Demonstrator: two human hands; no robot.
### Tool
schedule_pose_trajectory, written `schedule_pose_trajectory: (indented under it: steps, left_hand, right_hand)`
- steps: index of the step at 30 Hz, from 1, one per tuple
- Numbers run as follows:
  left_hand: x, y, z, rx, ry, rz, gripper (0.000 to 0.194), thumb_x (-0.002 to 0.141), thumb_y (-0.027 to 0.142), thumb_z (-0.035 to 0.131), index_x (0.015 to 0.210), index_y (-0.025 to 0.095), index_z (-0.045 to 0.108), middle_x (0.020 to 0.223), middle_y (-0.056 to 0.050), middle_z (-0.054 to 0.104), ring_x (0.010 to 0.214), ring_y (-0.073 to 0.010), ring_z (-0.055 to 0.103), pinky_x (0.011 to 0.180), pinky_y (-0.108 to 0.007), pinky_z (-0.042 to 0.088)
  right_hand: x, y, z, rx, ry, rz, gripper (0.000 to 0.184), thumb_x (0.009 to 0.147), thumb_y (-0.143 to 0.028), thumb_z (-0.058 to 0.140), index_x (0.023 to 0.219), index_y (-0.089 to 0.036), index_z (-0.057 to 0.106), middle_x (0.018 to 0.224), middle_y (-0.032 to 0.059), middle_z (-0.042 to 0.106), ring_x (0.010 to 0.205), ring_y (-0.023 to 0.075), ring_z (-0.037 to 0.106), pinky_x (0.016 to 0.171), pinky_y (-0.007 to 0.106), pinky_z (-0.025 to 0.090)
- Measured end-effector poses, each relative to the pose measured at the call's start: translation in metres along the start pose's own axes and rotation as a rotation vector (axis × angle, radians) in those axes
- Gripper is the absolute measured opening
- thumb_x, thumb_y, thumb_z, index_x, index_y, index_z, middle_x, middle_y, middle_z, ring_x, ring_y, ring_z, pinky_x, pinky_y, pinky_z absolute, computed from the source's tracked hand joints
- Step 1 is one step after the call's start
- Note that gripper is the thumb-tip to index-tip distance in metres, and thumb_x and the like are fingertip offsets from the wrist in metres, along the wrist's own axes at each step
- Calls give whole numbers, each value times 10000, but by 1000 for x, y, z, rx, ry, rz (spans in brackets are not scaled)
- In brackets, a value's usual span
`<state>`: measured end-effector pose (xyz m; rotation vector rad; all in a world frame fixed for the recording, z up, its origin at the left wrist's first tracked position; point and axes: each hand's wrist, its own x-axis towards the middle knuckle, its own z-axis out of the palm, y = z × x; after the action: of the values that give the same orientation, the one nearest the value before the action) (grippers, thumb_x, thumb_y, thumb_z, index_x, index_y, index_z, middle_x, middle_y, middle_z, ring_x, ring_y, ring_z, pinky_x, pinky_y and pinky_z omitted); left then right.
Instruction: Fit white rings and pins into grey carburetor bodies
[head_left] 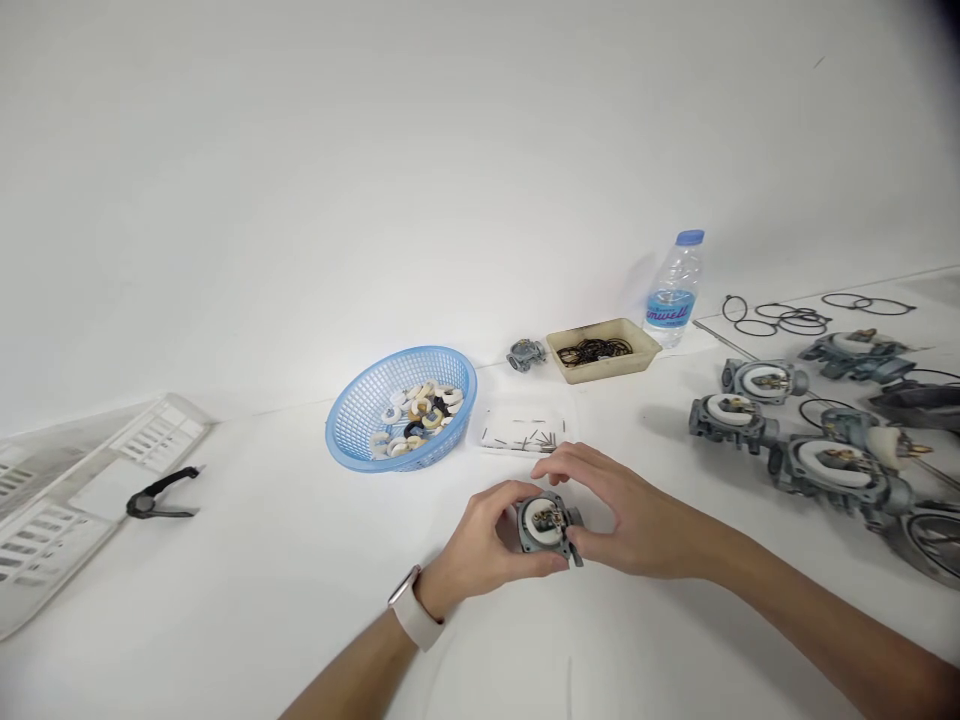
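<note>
My left hand point(487, 540) is closed around a grey metal carburetor point(527, 538), held just above the white table. The carburetor's open side faces up and shows a curved white float point(535, 519) with small brass parts beside it. My right hand point(630, 510) reaches over from the right. Its thumb touches the carburetor's right edge near the brass parts, while the fingers arch apart from it on the far side. Just beyond lies a clear shallow tray point(517, 411) with several thin metal pins. A blue basket point(349, 410) to the left holds loose white, yellowish and black floats.
At the right stand several carburetors point(840, 470) with white floats, near black rubber rings point(795, 318). By the wall are a small carburetor point(525, 354), a beige tray point(637, 362) of black rings and a water bottle point(673, 285). Black pliers-like tool point(146, 503) and white rack point(105, 500) lie left.
</note>
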<state>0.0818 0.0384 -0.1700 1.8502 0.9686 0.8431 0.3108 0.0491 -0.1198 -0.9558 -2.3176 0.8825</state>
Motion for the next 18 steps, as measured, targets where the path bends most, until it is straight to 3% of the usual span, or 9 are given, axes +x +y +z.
schedule_pose_trajectory:
  steps: [6,11,13,16,18]
  left_hand:
    - [-2,4,1,70,32,-12,526,670,402,915,1073,185,656,925,-25,696,776,-174,593,718,-277,476]
    - [-2,4,3,82,27,-30,515,688,406,903,1092,197,660,934,-22,691,778,-173,593,719,-277,474]
    - [-2,4,3,90,36,-24,522,682,405,906,1094,198,660,929,-19,686,770,-170,584,713,-275,469]
    - [-3,3,3,91,40,-19,511,666,392,911,1060,190,655,893,-9,672,734,-156,555,667,-263,450]
    - [-3,3,3,93,42,-22,495,659,378,912,1035,187,652,880,-6,666,730,-155,549,660,-261,445]
  right_hand:
    - [0,-4,-6,130,-6,122,432,828,-110,520,1219,-292,557,1185,55,585,1119,252,558,856,369,523]
    - [1,-4,-8,259,-95,213,328,930,-183,437,1205,-294,578,1011,26,624,957,229,619,835,397,519]
    - [0,-4,-10,224,-84,170,346,879,-168,503,1193,-285,591,1064,33,614,1025,239,605,895,410,512]
    - [-1,-4,-10,157,-143,55,528,760,-129,633,1256,-301,574,1208,39,580,1123,245,580,943,386,517]
    - [-1,-2,-7,74,-93,3,545,753,-119,640,1260,-308,578,1230,43,570,1116,242,589,929,377,527]
